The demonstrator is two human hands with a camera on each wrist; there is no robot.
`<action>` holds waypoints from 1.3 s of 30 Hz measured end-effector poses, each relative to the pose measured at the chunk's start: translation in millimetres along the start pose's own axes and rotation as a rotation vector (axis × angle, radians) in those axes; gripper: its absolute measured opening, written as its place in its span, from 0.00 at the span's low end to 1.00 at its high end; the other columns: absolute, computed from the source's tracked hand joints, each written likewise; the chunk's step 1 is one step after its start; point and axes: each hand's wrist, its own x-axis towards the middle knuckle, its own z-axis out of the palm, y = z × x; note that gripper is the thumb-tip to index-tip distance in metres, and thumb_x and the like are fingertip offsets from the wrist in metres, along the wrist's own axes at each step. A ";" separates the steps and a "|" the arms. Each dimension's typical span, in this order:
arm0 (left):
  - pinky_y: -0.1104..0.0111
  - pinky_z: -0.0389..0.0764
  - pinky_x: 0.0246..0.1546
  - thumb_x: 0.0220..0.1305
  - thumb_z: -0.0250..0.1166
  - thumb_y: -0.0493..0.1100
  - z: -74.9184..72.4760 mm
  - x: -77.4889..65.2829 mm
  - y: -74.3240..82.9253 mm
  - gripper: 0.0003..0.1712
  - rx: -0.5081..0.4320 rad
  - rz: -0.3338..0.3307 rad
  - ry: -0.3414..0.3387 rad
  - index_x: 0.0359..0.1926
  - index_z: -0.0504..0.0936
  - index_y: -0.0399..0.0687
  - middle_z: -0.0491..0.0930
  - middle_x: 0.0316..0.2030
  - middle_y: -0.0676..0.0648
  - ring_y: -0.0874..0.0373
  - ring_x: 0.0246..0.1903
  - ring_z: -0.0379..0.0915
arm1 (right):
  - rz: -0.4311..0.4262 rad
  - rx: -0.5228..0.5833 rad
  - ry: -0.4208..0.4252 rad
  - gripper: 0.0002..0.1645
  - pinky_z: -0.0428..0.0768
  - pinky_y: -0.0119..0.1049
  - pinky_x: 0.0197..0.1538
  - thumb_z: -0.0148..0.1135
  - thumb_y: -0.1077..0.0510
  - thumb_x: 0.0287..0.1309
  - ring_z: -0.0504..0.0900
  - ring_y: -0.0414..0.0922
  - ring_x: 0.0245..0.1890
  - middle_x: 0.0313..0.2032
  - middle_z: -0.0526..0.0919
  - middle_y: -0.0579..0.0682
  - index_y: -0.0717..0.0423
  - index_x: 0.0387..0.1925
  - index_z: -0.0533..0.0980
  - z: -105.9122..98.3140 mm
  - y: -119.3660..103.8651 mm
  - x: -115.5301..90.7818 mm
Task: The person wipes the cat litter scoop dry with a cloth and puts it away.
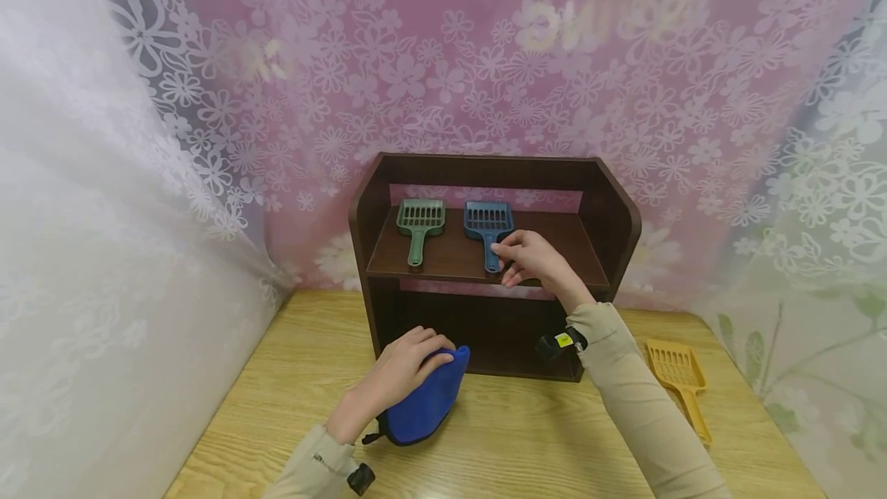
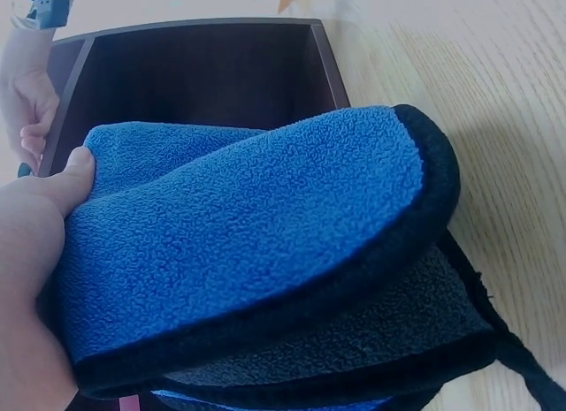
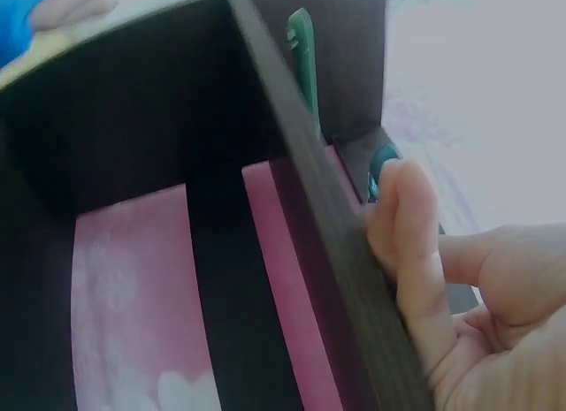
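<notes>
My left hand [image 1: 405, 366] grips a folded blue towel [image 1: 431, 399] with black edging, low in front of the shelf unit. In the left wrist view the thumb lies over the fleecy towel [image 2: 256, 225], and its folded layers hang down to the right. My right hand [image 1: 535, 259] is at the upper shelf, its thumb and fingertips pinching the handle of a blue litter scoop [image 1: 490, 241]. The scoop's slotted head lies toward the back of the shelf. To its left lies a green litter scoop [image 1: 416, 246], handle forward. From the right wrist, fingers hide most of the blue handle [image 3: 382, 163].
The dark brown two-tier shelf unit [image 1: 620, 214] stands at the back of the wooden table [image 1: 312, 376]. A yellow litter scoop [image 1: 693, 410] lies on the table to the right, beside my right forearm. Flowered curtains [image 1: 443, 91] hang behind and at both sides.
</notes>
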 end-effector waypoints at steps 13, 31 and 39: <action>0.72 0.77 0.38 0.76 0.59 0.50 3.5 0.3 1.5 0.10 -0.029 0.002 0.051 0.51 0.84 0.60 0.81 0.41 0.60 0.66 0.39 0.72 | -0.269 0.120 0.212 0.27 0.85 0.37 0.28 0.50 0.47 0.78 0.82 0.42 0.20 0.29 0.78 0.52 0.71 0.54 0.71 -1.7 15.0 -28.7; 0.72 0.79 0.39 0.76 0.57 0.52 16.4 -0.2 2.4 0.10 -0.037 -0.009 0.097 0.50 0.82 0.58 0.81 0.43 0.59 0.65 0.41 0.74 | -0.522 0.259 0.363 0.24 0.85 0.35 0.41 0.46 0.55 0.80 0.88 0.45 0.37 0.39 0.87 0.49 0.76 0.53 0.73 -20.1 72.1 -108.8; 0.71 0.79 0.41 0.76 0.57 0.51 17.0 0.1 3.2 0.10 -0.053 -0.018 0.094 0.50 0.82 0.59 0.82 0.43 0.60 0.66 0.41 0.74 | -0.536 0.283 0.377 0.20 0.85 0.34 0.45 0.43 0.61 0.80 0.88 0.43 0.42 0.41 0.88 0.48 0.77 0.52 0.73 -40.2 125.5 -136.5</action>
